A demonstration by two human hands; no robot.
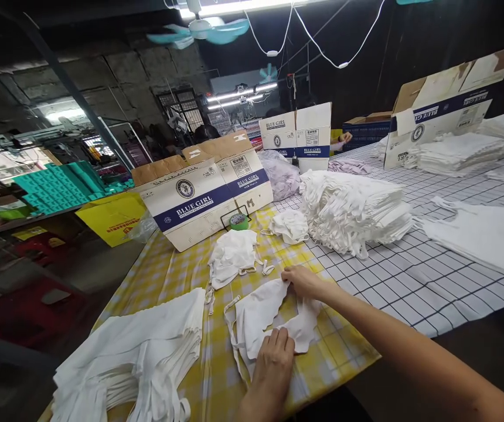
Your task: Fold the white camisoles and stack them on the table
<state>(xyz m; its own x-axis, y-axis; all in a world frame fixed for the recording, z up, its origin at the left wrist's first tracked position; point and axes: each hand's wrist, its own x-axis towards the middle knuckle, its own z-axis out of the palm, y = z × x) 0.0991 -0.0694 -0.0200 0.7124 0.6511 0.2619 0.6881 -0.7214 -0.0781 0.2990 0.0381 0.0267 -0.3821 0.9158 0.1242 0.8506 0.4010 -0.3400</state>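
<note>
Though spread nearly flat between right hand (pixel 302 282) and left hand (pixel 275 357) on the yellow-checked counter (pixel 335 354), seems light, thin and limp: a white cloth piece (pixel 252 316), likely to crease or slide rather than break. Best taken by the outer edges, not by the narrow strap (pixel 233 340) trailing at its left. Pinches the far right edge with the right hand, thumb and fingers together on the cloth. Rests the left hand on the near edge, fingers bent and close together; cannot tell whether pinching or only pressing. Just beyond, a crumpled white piece (pixel 233 258); to the left, a layered white stack (pixel 159 319). Farther off, a green tape roll (pixel 239 225) beside a BLUE GIRL carton (pixel 210 196); to the right, a tall white heap (pixel 353 205) on grid-patterned cloth (pixel 392 265).
</note>
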